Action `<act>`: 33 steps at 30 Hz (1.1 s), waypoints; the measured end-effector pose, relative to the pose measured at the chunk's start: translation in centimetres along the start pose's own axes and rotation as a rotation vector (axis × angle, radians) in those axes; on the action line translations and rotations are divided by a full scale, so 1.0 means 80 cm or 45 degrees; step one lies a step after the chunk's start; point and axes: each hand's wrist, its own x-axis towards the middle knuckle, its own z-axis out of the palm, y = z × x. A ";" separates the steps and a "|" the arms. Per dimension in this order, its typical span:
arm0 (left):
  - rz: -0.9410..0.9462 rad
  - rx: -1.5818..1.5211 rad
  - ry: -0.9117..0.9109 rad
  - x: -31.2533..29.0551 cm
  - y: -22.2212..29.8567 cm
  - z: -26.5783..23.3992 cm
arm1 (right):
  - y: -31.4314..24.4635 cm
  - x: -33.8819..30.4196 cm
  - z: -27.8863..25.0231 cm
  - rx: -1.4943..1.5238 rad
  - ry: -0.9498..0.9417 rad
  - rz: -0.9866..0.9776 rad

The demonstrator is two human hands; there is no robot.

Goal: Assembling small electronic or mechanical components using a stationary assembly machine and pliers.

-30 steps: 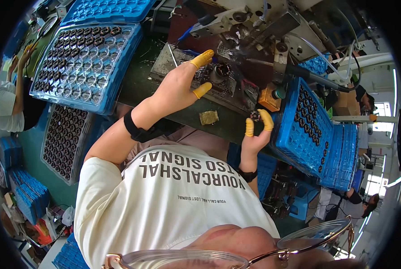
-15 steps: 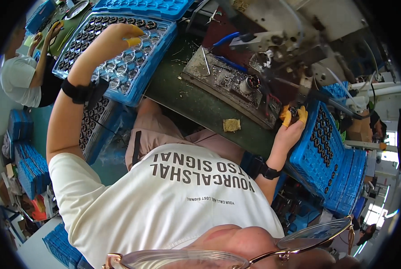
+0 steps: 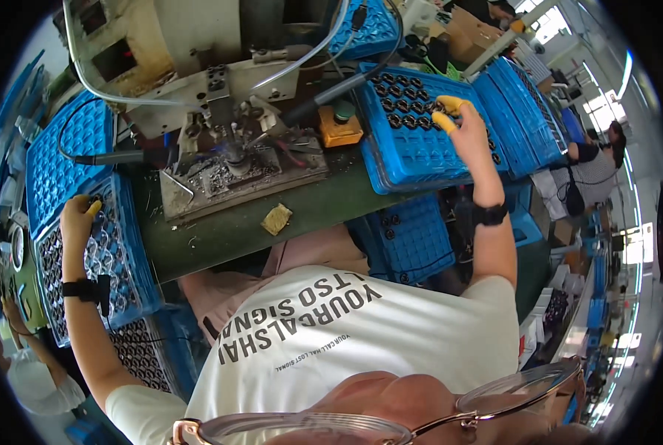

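My right hand [image 3: 471,133], with yellow finger covers, is over the blue tray [image 3: 413,167] at the right. Its fingers pinch a small round black part [image 3: 440,107], partly hidden, beside rows of similar parts [image 3: 399,104]. At the left, my left hand [image 3: 77,220] reaches over another blue tray [image 3: 143,276] filled with round parts in clear holders. Its fingers are curled at a small round dark part [image 3: 94,200], mostly covered by the fingertips. Between my hands stands a machine fixture [image 3: 235,159] on a metal base plate strewn with chips.
A yellow-orange box [image 3: 340,133] with a dark round top stands beside the right tray. A yellowish pad [image 3: 276,219] lies on the green bench [image 3: 220,248]. Black-handled cables [image 3: 127,157] cross near the fixture. Stacked blue trays [image 3: 520,119] are at the right; another person [image 3: 34,378] is at lower left.
The view has swung to the right. My right hand has carried its part from beside the fixture to over the right tray. My left hand's fingers, apart before, now curl at a part.
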 end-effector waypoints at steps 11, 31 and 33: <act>0.120 -0.170 0.271 -0.021 0.015 -0.043 | 0.152 0.097 0.042 -0.278 -0.372 0.386; -0.088 -0.976 0.199 -0.193 0.161 -0.002 | 0.088 0.068 0.024 -0.585 -0.024 -0.202; -0.077 -1.009 0.184 -0.188 0.156 0.010 | 0.090 0.066 0.024 -0.579 -0.039 -0.212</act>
